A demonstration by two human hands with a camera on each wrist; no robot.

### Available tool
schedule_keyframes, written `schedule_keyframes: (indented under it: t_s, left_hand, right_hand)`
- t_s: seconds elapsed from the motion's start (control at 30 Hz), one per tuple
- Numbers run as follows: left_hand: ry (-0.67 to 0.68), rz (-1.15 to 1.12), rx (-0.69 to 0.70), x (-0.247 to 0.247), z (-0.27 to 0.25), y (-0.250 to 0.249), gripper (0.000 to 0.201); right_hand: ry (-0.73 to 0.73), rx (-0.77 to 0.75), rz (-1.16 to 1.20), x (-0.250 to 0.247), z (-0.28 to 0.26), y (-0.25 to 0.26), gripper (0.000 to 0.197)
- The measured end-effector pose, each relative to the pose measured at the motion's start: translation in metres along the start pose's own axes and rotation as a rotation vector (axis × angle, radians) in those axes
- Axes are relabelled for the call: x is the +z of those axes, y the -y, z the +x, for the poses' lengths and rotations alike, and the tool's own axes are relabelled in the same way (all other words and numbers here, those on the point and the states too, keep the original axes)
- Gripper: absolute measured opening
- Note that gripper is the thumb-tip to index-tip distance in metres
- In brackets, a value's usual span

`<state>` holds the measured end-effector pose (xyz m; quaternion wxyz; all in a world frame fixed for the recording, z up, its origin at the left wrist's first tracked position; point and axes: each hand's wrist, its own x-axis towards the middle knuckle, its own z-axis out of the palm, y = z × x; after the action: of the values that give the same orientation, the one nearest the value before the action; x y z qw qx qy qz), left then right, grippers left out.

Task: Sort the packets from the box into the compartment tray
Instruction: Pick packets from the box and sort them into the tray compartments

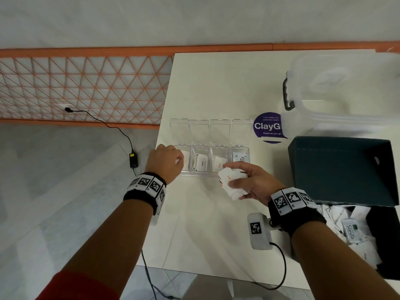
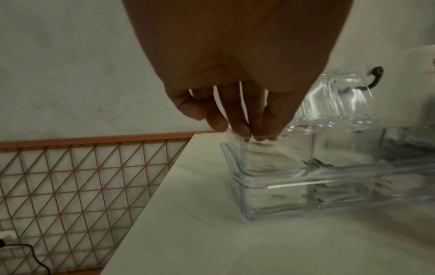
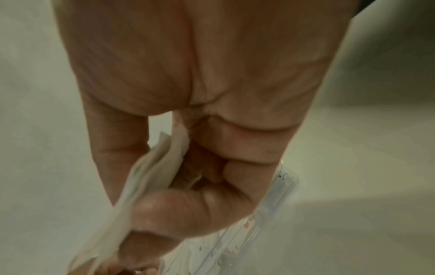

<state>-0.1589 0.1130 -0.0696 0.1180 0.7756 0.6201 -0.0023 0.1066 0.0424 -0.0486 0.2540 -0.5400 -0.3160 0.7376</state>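
Packets (image 1: 232,184) sit bunched in my right hand (image 1: 249,180), fingers and thumb curled round them, at frame centre just below the compartment tray (image 1: 216,173). That hand is nearer the "Salt" compartment directly above it. My left hand (image 1: 166,162) reaches fingertips-down into the leftmost compartment; I cannot tell if it pinches anything. Tray's long axis runs left-right; the bunch lies diagonally. More packets fill the box (image 1: 385,234), lower right.
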Motion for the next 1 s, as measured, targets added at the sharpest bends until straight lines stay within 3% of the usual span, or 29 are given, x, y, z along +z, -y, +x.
schedule_keyframes:
  t_s: [0.37,0.53,0.63,0.73,0.87,1.0]
  left_hand:
    - [0.092,0.003,-0.077,-0.002,0.002,-0.009,0.018]
    - [0.008,0.029,-0.073,-0.009,-0.006,-0.021,0.016]
    - [-0.117,-0.335,0.008,-0.019,-0.018,-0.046,0.003]
    - [-0.024,-0.72,0.041,-0.031,-0.033,-0.082,0.013]
    - [0.139,-0.808,-0.005,-0.029,-0.041,-0.114,0.021]
    - [0.164,-0.951,-0.069,-0.028,-0.04,-0.119,0.018]
  right_hand:
    - [0.03,-0.021,0.099,0.002,-0.003,0.004,0.041]
    - [0.091,-0.038,0.158,-0.001,-0.009,0.004,0.035]
    - [0.106,-0.037,0.156,-0.002,-0.012,0.005,0.033]
    - [0.07,-0.042,0.123,-0.004,-0.015,0.006,0.029]
    - [0.078,-0.056,0.106,-0.009,-0.019,0.007,0.028]
    - [0.091,-0.058,0.128,-0.02,-0.024,0.004,0.031]
